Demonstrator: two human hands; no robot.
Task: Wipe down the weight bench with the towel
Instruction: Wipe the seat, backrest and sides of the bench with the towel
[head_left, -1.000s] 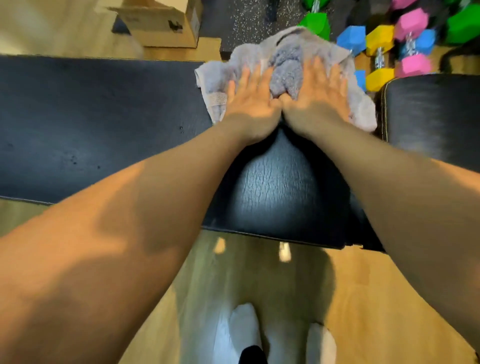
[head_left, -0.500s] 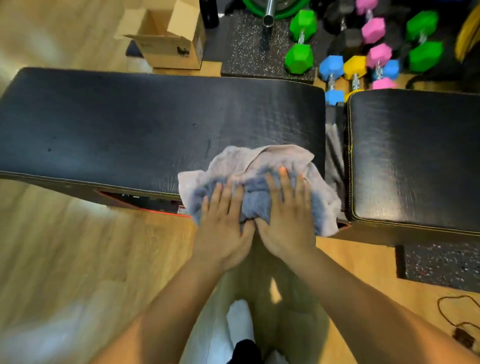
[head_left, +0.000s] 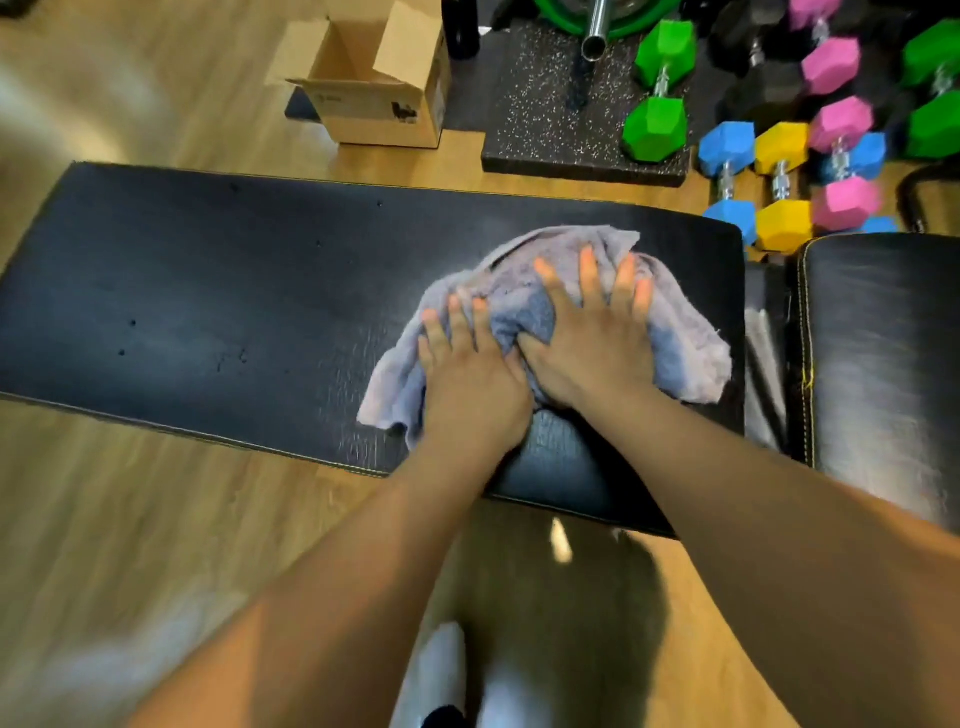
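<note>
Both hands press the towel flat near the bench's right end.

Nearest, the left hand (head_left: 467, 384) and right hand (head_left: 592, 343) lie side by side, palms down, fingers straight and spread, thumbs close together, pinching nothing. Under them the bunched towel (head_left: 519, 312) sits on the bench (head_left: 234, 291), midway between its near and far edges. The wiping looks only partly done. The long left stretch and the separate pad (head_left: 883, 338) to the right lie away from the towel, and I cannot tell whether either is clean. Beyond the far edge stand a box (head_left: 379, 88) and dumbbells (head_left: 779, 182).

Towel (head_left: 685, 338) on bench (head_left: 208, 312), right end; box (head_left: 374, 88) and dumbbells (head_left: 779, 182) behind.
</note>
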